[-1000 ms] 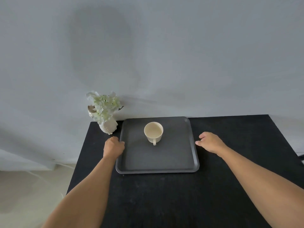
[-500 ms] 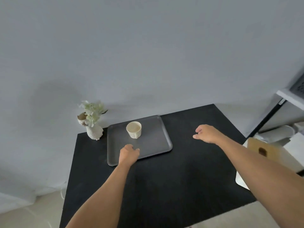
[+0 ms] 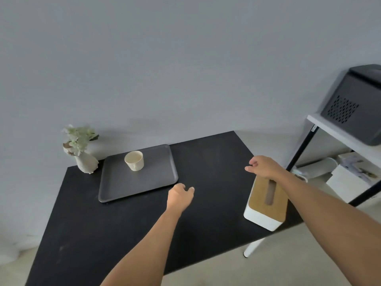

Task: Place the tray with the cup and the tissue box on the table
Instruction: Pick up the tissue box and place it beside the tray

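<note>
At the far left corner of the black desk we see a white vase of pale flowers. Just beside it lies the grey tray, flat on the desk, with the cream cup upright on its back half. Our left hand hovers near the tray's right front corner, fingers loosely curled, gripping nothing. Further right, our right hand hangs open above the far end of the tissue box, which stands at the desk's right edge. A white shelf carries a dark box.
</note>
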